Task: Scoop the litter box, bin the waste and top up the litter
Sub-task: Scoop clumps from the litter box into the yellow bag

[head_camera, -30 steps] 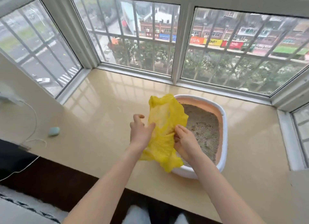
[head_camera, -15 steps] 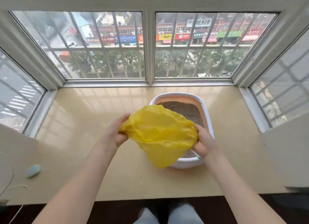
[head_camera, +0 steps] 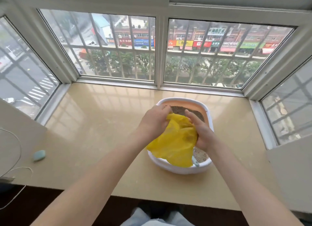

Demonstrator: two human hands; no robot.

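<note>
A white litter box (head_camera: 182, 170) with a peach inner wall sits on the beige window ledge, holding grey-brown litter (head_camera: 200, 154). Above it I hold a crumpled yellow plastic bag (head_camera: 175, 143) with both hands. My left hand (head_camera: 153, 121) grips its upper left edge. My right hand (head_camera: 201, 132) grips its right side, close to the left hand. The bag hangs over most of the box and hides much of the litter. A pale blue scoop handle (head_camera: 195, 161) pokes out under the bag at the box's near rim.
The beige ledge (head_camera: 101, 124) is bounded by barred windows at the back and both sides. A small pale blue object (head_camera: 39, 155) and a white cord (head_camera: 16, 170) lie at the far left. The ledge's front edge drops to a dark floor.
My hands have come together over the box, bunching the yellow bag that was spread wide half a second ago. The view has shifted so the box sits more central.
</note>
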